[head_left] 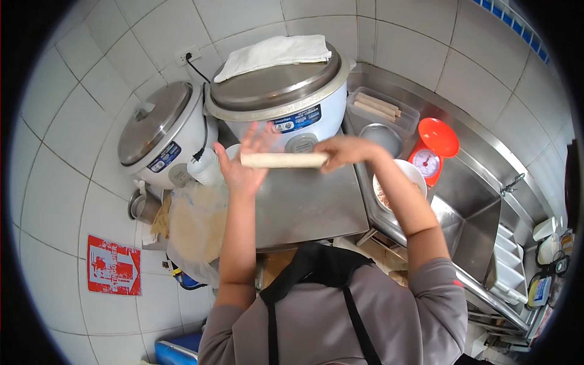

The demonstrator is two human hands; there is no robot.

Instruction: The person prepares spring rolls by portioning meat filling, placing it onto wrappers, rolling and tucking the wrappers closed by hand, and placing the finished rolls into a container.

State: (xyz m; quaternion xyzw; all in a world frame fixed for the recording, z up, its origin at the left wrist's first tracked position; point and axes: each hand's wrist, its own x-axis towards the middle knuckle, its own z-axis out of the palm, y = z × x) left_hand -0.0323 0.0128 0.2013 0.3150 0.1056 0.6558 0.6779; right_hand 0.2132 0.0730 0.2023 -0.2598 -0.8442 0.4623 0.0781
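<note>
A pale, long roll (283, 160) is held level above the steel worktop (304, 207). My right hand (347, 152) grips its right end, fingers closed round it. At the roll's left end is my left hand (248, 161), palm up with its fingers spread and slightly blurred; the roll's end touches or lies just over the palm. Similar rolls (377, 106) lie in a clear plastic container behind my right hand. A white bowl (420, 173) with pinkish filling is partly hidden by my right forearm. Round pale sheets in plastic (198, 222) lie left of my left forearm.
Two large rice cookers, one smaller (170, 134) and one with a white cloth on its lid (277, 88), stand behind the worktop. On the right are a round metal tray (382, 140), a red scale (427, 161) and a steel sink (468, 213).
</note>
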